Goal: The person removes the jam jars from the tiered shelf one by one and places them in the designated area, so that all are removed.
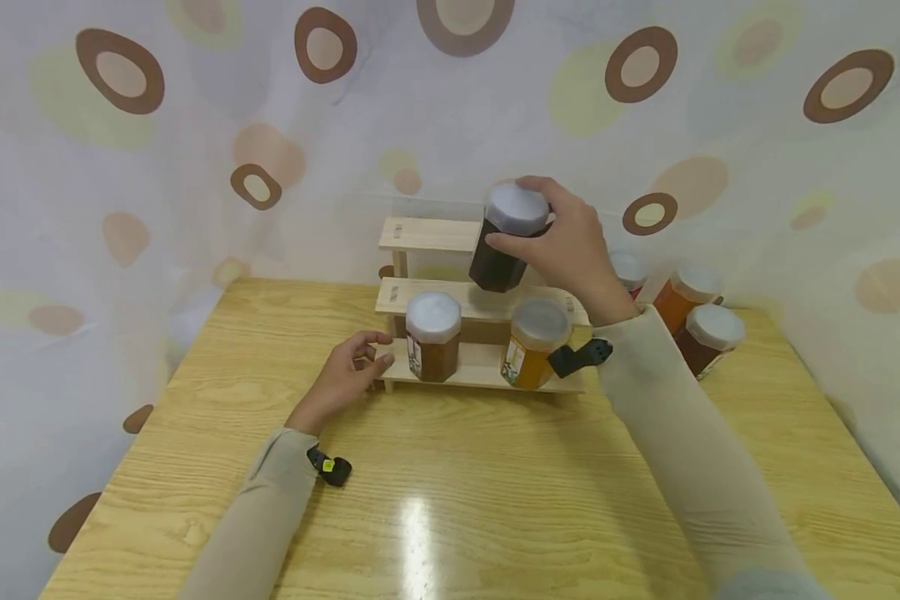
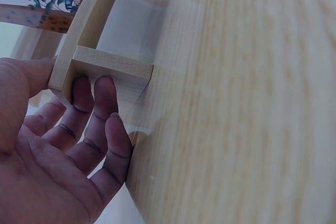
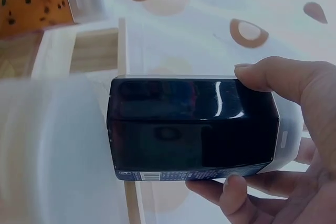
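My right hand [image 1: 570, 242] grips a dark jar [image 3: 194, 129] with a translucent white lid, thumb on one side and fingers on the other, just below the lid. This jar is held tilted in front of the top tier of a three-step wooden rack [image 1: 427, 233], over its middle tier. At the left end of the bottom tier, my left hand [image 2: 79, 145] pinches the board, with the thumb on one face and fingertips curled under the other. On that tier stand a brown jar [image 1: 433, 354] and, to its right, an amber jar [image 1: 528, 362].
Right of the rack, behind my right forearm, stand an orange jar [image 1: 671, 304], a dark brown jar [image 1: 705, 346] and a partly hidden red jar [image 1: 633, 287]. A spotted cloth [image 1: 450, 125] hangs behind the wooden table [image 1: 457, 483].
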### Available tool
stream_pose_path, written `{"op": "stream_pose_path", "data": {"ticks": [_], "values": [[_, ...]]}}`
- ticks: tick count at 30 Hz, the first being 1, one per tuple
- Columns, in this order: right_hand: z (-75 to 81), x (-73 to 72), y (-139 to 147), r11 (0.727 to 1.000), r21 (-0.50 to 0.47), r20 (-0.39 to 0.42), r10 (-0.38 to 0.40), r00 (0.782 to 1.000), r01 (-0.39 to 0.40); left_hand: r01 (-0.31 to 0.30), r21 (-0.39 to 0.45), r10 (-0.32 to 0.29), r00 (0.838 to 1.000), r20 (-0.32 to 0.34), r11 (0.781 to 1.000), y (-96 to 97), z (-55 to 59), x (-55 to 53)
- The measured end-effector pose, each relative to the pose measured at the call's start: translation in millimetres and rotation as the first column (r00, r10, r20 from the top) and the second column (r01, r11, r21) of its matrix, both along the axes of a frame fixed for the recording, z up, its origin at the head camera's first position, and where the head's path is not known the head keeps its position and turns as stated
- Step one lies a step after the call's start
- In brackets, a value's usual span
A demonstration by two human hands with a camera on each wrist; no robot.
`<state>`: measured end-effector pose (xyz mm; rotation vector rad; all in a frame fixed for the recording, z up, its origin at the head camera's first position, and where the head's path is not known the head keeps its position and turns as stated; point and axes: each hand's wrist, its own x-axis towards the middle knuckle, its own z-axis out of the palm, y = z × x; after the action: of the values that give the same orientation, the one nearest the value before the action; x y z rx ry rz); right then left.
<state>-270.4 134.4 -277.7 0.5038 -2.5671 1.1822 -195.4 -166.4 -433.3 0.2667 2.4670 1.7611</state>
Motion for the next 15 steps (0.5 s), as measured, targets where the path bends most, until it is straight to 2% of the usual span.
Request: {"op": "stream_pose_path", "data": {"ticks": [6,15], "values": [[-0.1,2.6,20,0.999,-0.035,-0.022,-0.021,1.000,0.021,-0.001,0.001,0.001,1.000,0.005,1.000,0.4,1.6,2.8],[-4.5,9.1,52,0.995,-0.032,0.008,-0.097,0.995,0.097,0.000,-0.003,0.000,1.000,0.011,1.000,0.7,1.1,2.0]]}}
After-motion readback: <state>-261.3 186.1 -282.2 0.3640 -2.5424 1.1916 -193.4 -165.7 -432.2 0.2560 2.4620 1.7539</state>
